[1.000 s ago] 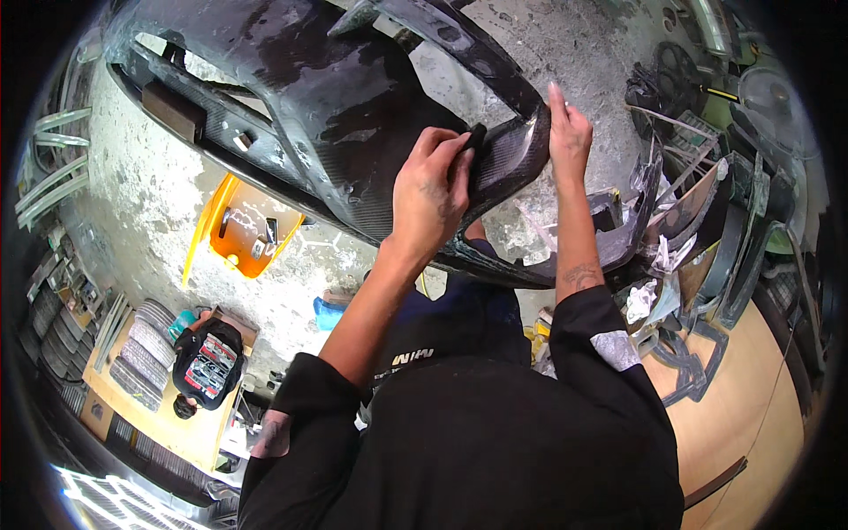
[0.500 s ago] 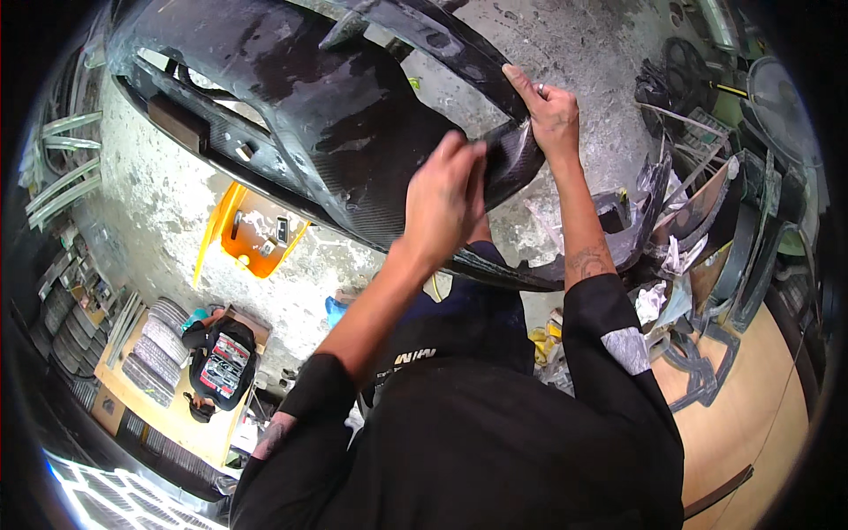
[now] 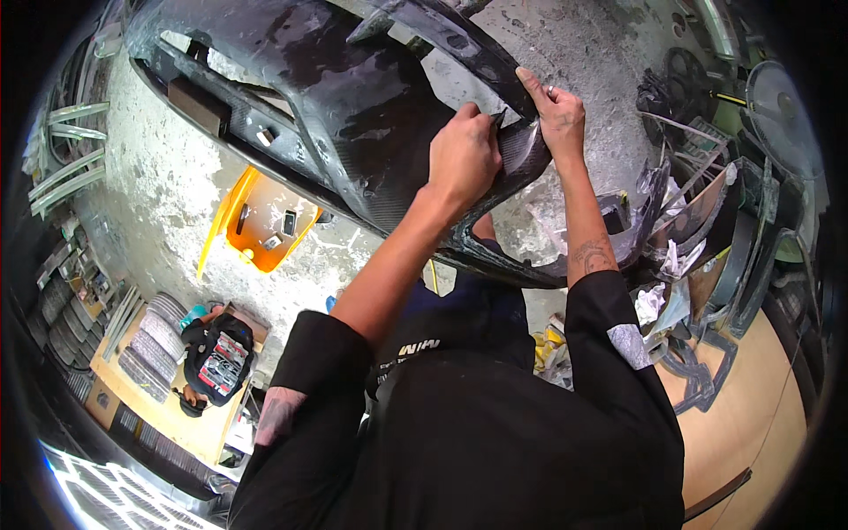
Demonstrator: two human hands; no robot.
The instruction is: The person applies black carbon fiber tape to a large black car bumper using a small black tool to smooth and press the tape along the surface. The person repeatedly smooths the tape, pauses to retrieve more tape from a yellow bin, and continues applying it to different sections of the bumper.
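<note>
1. Reaching forward and rightward, the left forearm [image 3: 389, 256] leads to the left hand [image 3: 464, 157], its back turned up, wrist nearly straight, fingers curled tight.
2. Pinched in those fingers is a small black piece [image 3: 500, 117], mostly hidden; only a dark tip shows just right of the knuckles.
3. Beneath the left hand lies a large, glossy black carbon-weave panel [image 3: 380, 115] with long openings, spreading far to that hand's left and across to the right hand [image 3: 562, 119].
4. Gripping the panel's outer rim, the right hand keeps its thumb straight along the edge, other fingers folded, their tips out of sight; one wears a ring.
5. Rising more steeply than the left, the right forearm [image 3: 587, 216] brings its hand near the other, though apart.
6. Well left of the left hand, a dark brown rectangular block [image 3: 197, 106] and a small white piece [image 3: 265, 137] rest on the panel.
7. Lower left of the left hand, a curved orange shell [image 3: 265, 261] sits on the stained grey concrete floor [image 3: 168, 168].
8. Farther that way, a person in a black top [image 3: 218, 364] is at a pale wooden table [image 3: 190, 428].
</note>
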